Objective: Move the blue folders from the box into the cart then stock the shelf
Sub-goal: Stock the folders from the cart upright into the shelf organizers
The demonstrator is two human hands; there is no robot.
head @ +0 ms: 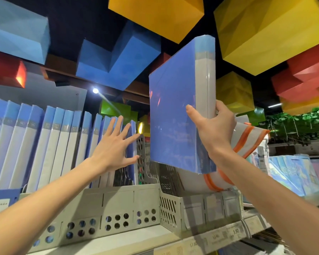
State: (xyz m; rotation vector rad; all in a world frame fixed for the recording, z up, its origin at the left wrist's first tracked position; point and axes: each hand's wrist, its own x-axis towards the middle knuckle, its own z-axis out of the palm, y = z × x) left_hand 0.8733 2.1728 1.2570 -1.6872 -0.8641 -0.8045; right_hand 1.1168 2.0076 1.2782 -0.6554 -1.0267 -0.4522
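My right hand [213, 133] grips a blue folder [173, 111] by its white spine, holding it upright in the air above the shelf [175, 238]. A row of several blue folders [50, 142] with white spines stands in a grey perforated file holder [103, 205] on the shelf at the left. My left hand [116, 146] has its fingers spread and presses flat against the rightmost folder of that row, leaning it left. The held folder hangs to the right of that row, over a second grey holder [173, 205].
White pouches with orange trim [247, 142] lie behind the held folder. Light blue packaged goods [291, 173] fill the shelf at the right. Price tags [215, 236] run along the shelf edge. Coloured cubes [265, 28] hang overhead.
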